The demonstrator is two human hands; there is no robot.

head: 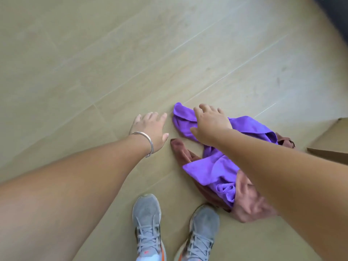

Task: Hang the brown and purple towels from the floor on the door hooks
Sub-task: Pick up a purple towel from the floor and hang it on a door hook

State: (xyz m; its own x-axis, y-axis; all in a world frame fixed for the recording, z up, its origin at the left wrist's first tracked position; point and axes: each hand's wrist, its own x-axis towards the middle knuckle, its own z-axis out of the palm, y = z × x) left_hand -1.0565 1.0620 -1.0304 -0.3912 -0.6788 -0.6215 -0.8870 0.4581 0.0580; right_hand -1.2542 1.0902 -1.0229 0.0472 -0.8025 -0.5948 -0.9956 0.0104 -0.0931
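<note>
A purple towel [212, 166] lies crumpled on the beige tiled floor, draped over a brown towel [248, 202] that shows beneath and beside it. My right hand [211, 123] hovers over the purple towel's far end with fingers spread and loosely bent, holding nothing. My left hand [150, 129], with a silver bangle at the wrist, is stretched out just left of the towels, fingers straight, above the floor. A brown corner [176, 146] pokes out near the left thumb. No door or hooks are in view.
My two grey sneakers [148, 223] stand on the floor just below the towels. A cardboard box [327, 140] sits at the right edge. A dark object fills the top right corner [335, 14]. Bare tile stretches to the left and far side.
</note>
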